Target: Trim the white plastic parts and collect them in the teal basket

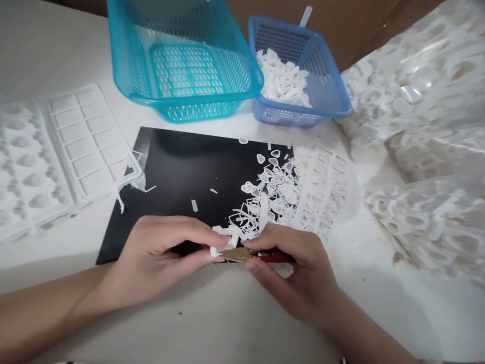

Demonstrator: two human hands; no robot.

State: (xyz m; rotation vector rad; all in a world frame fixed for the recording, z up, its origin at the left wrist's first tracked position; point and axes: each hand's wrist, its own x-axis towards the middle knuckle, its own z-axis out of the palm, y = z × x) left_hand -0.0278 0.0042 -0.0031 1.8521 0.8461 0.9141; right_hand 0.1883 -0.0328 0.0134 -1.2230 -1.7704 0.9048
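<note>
1. White tabletop (pixel 197 333) comes nearest, with a small dark speck (pixel 180 313) on it
2. Next come the two hands: the left hand (pixel 162 255) pinches a small white piece (pixel 224 243) between thumb and finger, above the near edge of the black mat
3. The right hand (pixel 295 268) is closed round the red handle of a tool (pixel 237 255), its pointed metal end aimed left at the lower edge of the piece; whether it bites in, I cannot tell
4. Beneath and beyond the hands lies the black mat (pixel 178 167), its left side mostly bare but for a couple of stray bits (pixel 194 206)
5. Just past the right hand, thin white scraps (pixel 275 189) heap over the mat's right part, and a flat white strip (pixel 264 212) stands out among them
6. Right of the heap, pale lattice frames (pixel 322 184) lie beside the mat
7. At left, two white moulded trays (pixel 87 146) lie side by side, the right one reaching over the mat's corner
8. Farther right, a clear bag (pixel 420 106) bulges with white parts
9. Behind the mat stands a teal basket (pixel 147 98), its holed floor showing
10. Beside it, slightly right, a blue basket (pixel 282 116) holds a mound of small white pieces (pixel 284 81)
11. Farthest back is a brown surface (pixel 348 25)
</note>
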